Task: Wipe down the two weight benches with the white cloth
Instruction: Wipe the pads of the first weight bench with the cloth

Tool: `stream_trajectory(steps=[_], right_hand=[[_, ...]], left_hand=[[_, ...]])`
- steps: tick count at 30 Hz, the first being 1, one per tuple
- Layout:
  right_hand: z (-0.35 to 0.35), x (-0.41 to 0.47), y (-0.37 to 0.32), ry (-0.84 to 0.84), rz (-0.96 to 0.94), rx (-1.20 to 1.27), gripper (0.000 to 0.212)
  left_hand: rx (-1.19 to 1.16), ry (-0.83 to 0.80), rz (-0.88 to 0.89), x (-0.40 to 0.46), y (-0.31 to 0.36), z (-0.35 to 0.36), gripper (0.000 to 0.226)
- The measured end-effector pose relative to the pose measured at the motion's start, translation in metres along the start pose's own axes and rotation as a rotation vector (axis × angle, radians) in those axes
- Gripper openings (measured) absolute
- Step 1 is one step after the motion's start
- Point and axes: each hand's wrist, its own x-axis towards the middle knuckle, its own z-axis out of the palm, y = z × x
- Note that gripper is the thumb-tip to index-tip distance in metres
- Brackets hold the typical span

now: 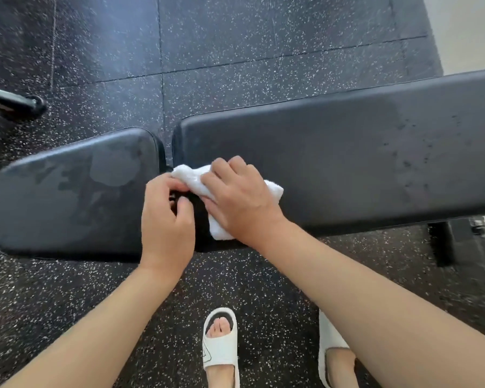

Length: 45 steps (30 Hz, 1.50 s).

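A black weight bench lies across the view below me, in two pads: a short rounded seat pad (pixel 62 191) on the left with wet smears, and a long back pad (pixel 361 158) on the right. The white cloth (pixel 192 177) is bunched at the gap between the pads. My right hand (pixel 241 200) presses flat on the cloth at the long pad's near left corner. My left hand (pixel 165 219) pinches the cloth's left edge with its fingertips over the gap. Only one bench is in view.
Dark speckled rubber floor tiles (pixel 235 51) surround the bench. A black metal bar end (pixel 25 103) pokes in at the left edge. A bench leg (pixel 445 242) stands under the long pad at right. My feet in white slides (pixel 221 348) stand close to the bench.
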Motion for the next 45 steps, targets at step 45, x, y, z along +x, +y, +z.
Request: stream_trajectory(steps=[45], right_hand=[[-0.094,0.018,0.274,0.111,0.423,-0.114,0.027]], left_hand=[[0.622,-0.175,0.492,0.021,0.132,0.227,0.044]])
